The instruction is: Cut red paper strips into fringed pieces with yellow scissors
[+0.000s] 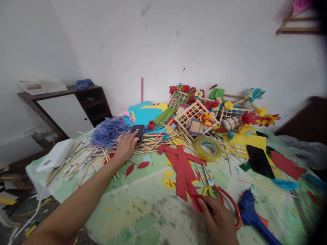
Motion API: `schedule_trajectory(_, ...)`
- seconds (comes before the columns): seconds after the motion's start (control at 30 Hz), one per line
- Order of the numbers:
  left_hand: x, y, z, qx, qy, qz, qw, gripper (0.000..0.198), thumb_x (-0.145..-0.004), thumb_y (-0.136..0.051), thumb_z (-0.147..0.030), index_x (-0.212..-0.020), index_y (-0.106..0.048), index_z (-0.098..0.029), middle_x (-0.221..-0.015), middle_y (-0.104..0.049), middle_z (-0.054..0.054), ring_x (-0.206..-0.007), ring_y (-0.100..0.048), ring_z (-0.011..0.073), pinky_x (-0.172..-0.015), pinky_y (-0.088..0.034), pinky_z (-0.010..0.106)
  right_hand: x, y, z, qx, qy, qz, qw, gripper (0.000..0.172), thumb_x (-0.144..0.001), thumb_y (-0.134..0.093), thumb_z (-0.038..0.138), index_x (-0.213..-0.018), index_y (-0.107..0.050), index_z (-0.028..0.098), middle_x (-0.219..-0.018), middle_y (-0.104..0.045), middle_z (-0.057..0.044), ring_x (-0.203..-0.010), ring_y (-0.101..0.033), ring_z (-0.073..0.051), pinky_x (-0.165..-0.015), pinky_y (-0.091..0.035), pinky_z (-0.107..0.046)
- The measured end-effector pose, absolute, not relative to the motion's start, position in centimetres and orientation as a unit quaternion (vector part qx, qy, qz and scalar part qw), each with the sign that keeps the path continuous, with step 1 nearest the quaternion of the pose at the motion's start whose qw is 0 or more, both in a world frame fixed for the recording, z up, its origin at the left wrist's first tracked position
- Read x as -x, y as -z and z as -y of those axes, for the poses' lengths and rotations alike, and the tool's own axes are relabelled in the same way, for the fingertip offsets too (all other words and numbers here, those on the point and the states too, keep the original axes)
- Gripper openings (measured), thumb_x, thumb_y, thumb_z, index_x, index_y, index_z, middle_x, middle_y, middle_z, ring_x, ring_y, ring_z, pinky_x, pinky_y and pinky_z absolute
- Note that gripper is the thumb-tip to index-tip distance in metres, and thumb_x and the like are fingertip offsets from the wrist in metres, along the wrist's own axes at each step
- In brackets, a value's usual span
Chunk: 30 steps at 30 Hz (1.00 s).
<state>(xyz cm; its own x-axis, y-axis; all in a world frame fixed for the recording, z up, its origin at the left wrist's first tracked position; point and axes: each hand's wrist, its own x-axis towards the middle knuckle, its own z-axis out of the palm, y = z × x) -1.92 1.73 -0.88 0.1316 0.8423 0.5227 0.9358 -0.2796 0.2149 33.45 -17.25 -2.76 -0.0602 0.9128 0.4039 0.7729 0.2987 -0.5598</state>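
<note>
My left hand (125,145) reaches across the table with the index finger stretched onto the screen of a dark phone (139,129). The phone lies beside a tangled heap of blue-purple yarn (109,131) and on top of thin wooden sticks. Near the front, my right hand (217,217) pinches a small piece of red paper (196,203) between thumb and fingers. Just beyond it are overlapping red paper strips (182,170). Scissors with red handles (231,200) lie against the right hand, blades pointing away. A blue glue gun (255,217) rests to their right.
Wooden stick frames with paper flowers (196,114) are piled at the back. A roll of clear tape (218,149) lies in front of them. On the right is a second black phone (259,161). A white device with a cable (56,154) sits at the left edge.
</note>
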Motion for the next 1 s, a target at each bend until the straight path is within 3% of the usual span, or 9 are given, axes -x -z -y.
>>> schedule_trajectory(0.67,1.74,0.51,-1.20,0.738,0.330,0.583,0.079,0.044,-0.092,-0.022,-0.036,-0.121,-0.051,-0.019,-0.110,-0.065,0.008,-0.111,-0.051,0.0221,-0.099,-0.020,0.043,-33.20,2.36,17.41,0.584,-0.102,0.717,0.367,0.025,-0.085,-0.046,0.036,-0.077,-0.065,0.021,-0.069,-0.066,-0.002,-0.060,-0.061,-0.016,-0.052,-0.049,-0.024)
schedule_trajectory(1.0,1.47,0.42,-1.04,0.743,0.326,0.580,0.074,0.043,-0.092,-0.023,-0.034,-0.124,-0.045,-0.017,-0.105,-0.067,0.007,-0.112,-0.050,0.0213,-0.100,-0.020,0.042,-33.26,2.35,17.26,0.580,-0.114,0.725,0.352,0.028,-0.086,-0.044,0.036,-0.075,-0.065,0.021,-0.069,-0.066,-0.004,-0.062,-0.061,-0.016,-0.054,-0.049,-0.025)
